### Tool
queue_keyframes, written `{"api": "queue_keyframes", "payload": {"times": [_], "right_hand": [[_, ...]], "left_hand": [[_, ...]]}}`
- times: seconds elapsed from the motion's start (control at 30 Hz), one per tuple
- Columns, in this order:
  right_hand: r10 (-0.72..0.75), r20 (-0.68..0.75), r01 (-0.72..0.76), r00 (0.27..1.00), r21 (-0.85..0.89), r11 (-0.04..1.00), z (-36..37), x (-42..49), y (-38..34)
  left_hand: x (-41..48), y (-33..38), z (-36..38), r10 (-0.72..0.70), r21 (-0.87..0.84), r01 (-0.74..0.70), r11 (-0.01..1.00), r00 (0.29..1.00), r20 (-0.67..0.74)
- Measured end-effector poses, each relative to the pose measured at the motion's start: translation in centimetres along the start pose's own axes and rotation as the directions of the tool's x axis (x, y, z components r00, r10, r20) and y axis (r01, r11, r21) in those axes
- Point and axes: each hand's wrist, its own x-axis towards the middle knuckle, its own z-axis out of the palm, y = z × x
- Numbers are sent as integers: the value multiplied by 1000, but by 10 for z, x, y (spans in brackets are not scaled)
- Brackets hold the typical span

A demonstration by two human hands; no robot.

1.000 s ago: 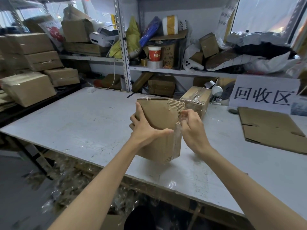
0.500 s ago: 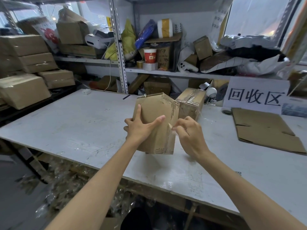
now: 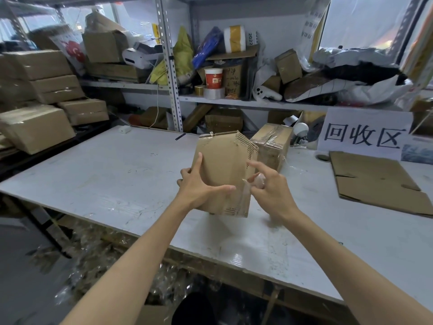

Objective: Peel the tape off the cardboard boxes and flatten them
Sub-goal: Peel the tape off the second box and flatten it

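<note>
Our left hand (image 3: 199,188) holds the cardboard box (image 3: 222,165) upright above the scuffed white table (image 3: 117,172). Its grip is clamped, thumb across the near face and fingers round the left edge. Our right hand (image 3: 271,188) sits just beside the box's right edge, where a strip of clear tape (image 3: 244,194) lifts off. The fingertips blur, so we cannot tell whether that grip pinches the tape. Behind stands a second box (image 3: 271,146), wrapped in tape. Flattened cardboard (image 3: 375,181) lies to the right, below a sign (image 3: 363,134) reading "回收区". On the cluttered shelf (image 3: 257,104) a red cup (image 3: 213,78) bears lettering too small to read.
</note>
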Motion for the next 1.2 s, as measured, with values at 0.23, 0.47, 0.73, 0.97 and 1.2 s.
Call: {"api": "queue_keyframes", "payload": {"times": [0.23, 0.47, 0.73, 0.97, 1.2], "right_hand": [[120, 139, -113, 983, -58, 992, 7, -15, 2], [-1, 98, 16, 995, -154, 988, 22, -11, 0], [-42, 81, 55, 996, -160, 986, 16, -17, -2], [-198, -160, 183, 967, -104, 978, 26, -19, -2], [-219, -171, 182, 961, -210, 961, 26, -16, -2]], "left_hand": [[4, 1, 1, -67, -100, 62, 993, 996, -54], [3, -2, -3, -112, -180, 100, 978, 992, -56], [-3, 1, -2, -152, -277, 126, 953, 985, -76], [-5, 9, 0, -243, -276, 252, 927, 968, 69], [-4, 4, -2, -361, -537, 370, 758, 924, 127]]}}
